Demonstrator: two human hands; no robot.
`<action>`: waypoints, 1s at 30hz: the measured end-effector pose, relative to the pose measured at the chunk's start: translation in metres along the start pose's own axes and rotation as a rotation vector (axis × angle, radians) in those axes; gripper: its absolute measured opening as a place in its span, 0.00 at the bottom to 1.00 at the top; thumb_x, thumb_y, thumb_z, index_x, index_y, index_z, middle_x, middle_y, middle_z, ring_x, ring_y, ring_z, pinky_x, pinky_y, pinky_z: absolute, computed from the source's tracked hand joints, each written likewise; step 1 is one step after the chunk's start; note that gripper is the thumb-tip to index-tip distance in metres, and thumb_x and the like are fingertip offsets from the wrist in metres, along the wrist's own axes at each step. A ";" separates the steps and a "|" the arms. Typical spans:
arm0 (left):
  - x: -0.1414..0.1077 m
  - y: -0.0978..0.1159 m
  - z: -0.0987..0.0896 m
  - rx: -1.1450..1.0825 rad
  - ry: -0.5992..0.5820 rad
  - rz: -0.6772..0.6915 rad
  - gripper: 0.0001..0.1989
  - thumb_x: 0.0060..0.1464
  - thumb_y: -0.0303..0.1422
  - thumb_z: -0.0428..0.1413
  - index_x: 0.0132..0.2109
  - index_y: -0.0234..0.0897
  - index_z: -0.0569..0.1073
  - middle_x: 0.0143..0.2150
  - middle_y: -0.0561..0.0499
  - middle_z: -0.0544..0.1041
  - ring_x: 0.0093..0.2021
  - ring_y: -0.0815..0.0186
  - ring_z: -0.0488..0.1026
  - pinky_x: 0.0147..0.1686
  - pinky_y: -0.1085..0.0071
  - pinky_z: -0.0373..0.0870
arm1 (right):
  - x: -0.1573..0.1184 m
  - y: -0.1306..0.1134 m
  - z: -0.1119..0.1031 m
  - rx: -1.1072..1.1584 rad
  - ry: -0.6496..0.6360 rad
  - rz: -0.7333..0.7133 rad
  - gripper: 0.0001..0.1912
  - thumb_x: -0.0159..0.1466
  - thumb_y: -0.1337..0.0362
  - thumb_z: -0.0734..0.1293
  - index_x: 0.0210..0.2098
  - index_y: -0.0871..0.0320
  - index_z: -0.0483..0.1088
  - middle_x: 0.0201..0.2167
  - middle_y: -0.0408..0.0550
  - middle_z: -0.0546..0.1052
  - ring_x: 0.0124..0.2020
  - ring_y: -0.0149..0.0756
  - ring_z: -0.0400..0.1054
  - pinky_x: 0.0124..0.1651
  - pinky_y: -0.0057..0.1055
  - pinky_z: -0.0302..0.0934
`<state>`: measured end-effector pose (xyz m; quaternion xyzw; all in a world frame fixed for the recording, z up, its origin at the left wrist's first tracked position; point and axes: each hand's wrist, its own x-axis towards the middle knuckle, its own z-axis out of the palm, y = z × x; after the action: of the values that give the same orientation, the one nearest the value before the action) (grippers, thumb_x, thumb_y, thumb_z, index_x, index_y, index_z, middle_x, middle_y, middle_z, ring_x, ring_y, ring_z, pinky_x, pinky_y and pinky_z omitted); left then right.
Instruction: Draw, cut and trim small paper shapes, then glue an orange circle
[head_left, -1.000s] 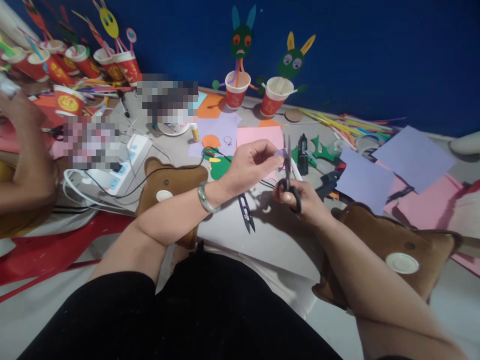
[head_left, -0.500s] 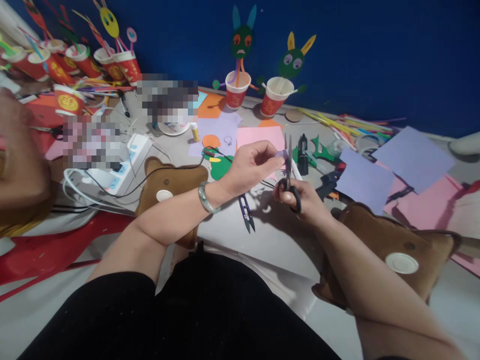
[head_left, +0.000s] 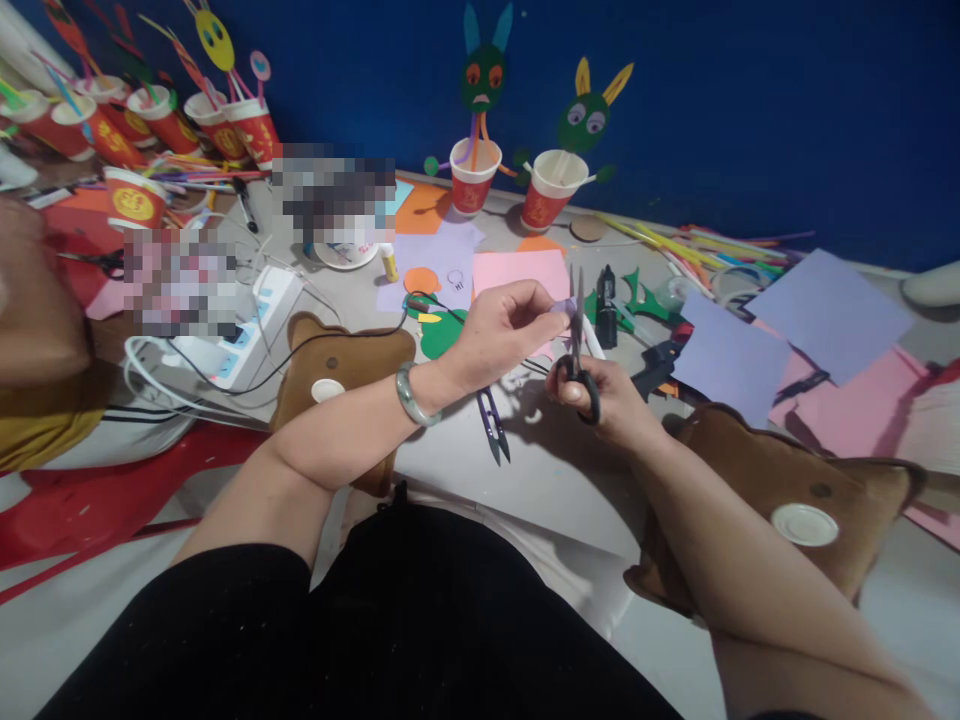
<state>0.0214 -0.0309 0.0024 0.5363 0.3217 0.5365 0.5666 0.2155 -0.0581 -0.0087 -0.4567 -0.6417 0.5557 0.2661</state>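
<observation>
My left hand [head_left: 504,335] pinches a small purple paper piece [head_left: 562,308] between thumb and fingers. Black-handled scissors [head_left: 577,340] are gripped in my right hand [head_left: 607,398], blades pointing up and slightly apart, right beside the paper. Below my left hand, dark thread snips [head_left: 493,428] lie on the white table [head_left: 555,480]. Green paper [head_left: 442,335] and an orange paper circle [head_left: 421,281] are to the left of my left hand. A black marker [head_left: 607,308] lies just right of the scissor blades.
Two red cups [head_left: 474,180] with green paper figures stand at the back. Brown cushions [head_left: 337,365] flank my arms. A white power strip [head_left: 259,320] with cables is at left, a glue gun [head_left: 656,362] and purple sheets [head_left: 829,310] at right. Another person's arm [head_left: 37,300] is far left.
The other person's arm at far left has shifted a little. My hands, the paper and the scissors are almost in the same position.
</observation>
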 end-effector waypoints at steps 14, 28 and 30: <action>0.000 0.001 0.001 0.012 0.010 0.023 0.25 0.51 0.50 0.71 0.28 0.37 0.69 0.25 0.57 0.69 0.28 0.74 0.64 0.31 0.71 0.65 | 0.000 0.001 0.000 0.038 0.021 0.029 0.38 0.46 0.27 0.78 0.24 0.56 0.68 0.21 0.41 0.67 0.26 0.31 0.56 0.32 0.34 0.48; 0.000 0.002 0.000 -0.002 0.003 0.013 0.23 0.51 0.47 0.72 0.28 0.37 0.69 0.25 0.57 0.69 0.28 0.74 0.64 0.31 0.71 0.64 | -0.001 -0.001 0.001 0.046 0.030 0.019 0.39 0.46 0.26 0.77 0.24 0.56 0.68 0.20 0.41 0.65 0.25 0.31 0.54 0.31 0.34 0.47; 0.000 0.002 0.000 0.002 0.004 0.012 0.23 0.52 0.46 0.72 0.28 0.37 0.69 0.26 0.57 0.69 0.28 0.74 0.64 0.31 0.71 0.64 | -0.001 0.000 0.001 0.042 0.030 0.020 0.38 0.47 0.27 0.78 0.24 0.56 0.68 0.19 0.40 0.65 0.24 0.30 0.53 0.30 0.34 0.46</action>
<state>0.0205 -0.0313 0.0041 0.5376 0.3200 0.5408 0.5622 0.2146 -0.0593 -0.0084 -0.4659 -0.6212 0.5647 0.2797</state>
